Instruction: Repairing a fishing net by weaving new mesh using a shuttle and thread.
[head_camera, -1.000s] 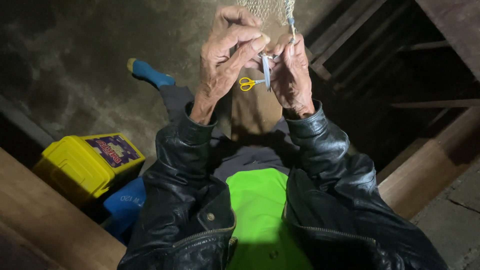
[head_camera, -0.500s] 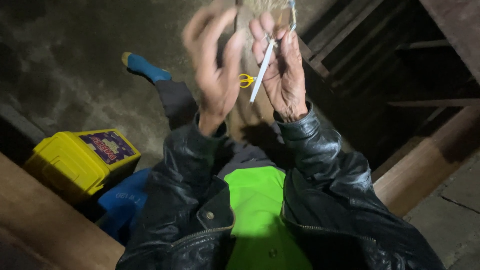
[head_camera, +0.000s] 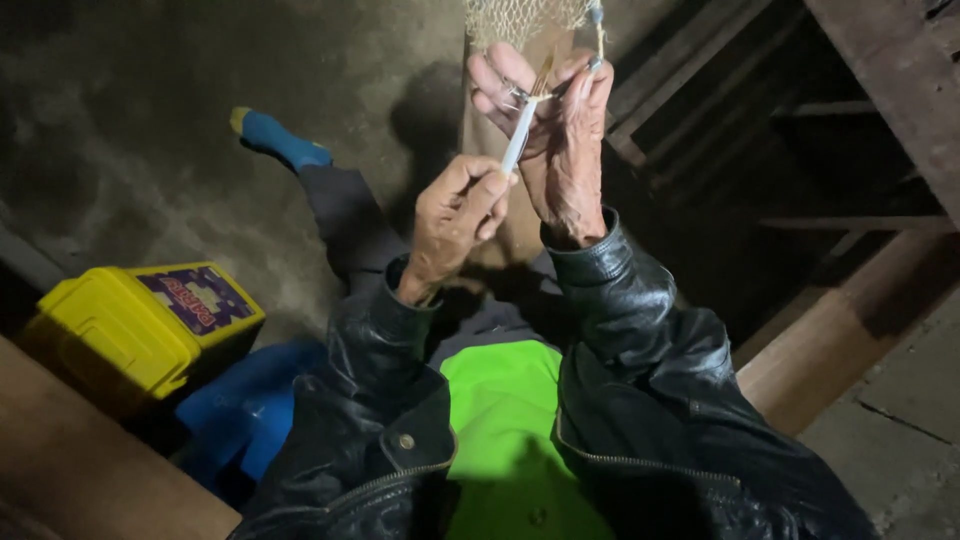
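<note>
A beige mesh net (head_camera: 520, 18) hangs at the top of the view, with a thin cord (head_camera: 599, 35) down its right edge. My right hand (head_camera: 565, 150) is raised just under it, fingertips pinching the net's lower edge and the upper tip of a slim white netting needle (head_camera: 519, 147). My left hand (head_camera: 455, 215) sits lower and to the left, thumb and fingers closed on the needle's bottom end. The needle slants up to the right between both hands. Both arms wear black leather sleeves.
My leg with a blue sock (head_camera: 275, 140) stretches over the concrete floor. A yellow plastic box (head_camera: 130, 325) and a blue object (head_camera: 250, 410) lie at the left, by a wooden plank (head_camera: 80, 470). Wooden beams (head_camera: 830, 340) run along the right.
My left hand has dropped from beside the net to the needle's lower end. The yellow-handled scissors seen between the hands earlier are out of sight now.
</note>
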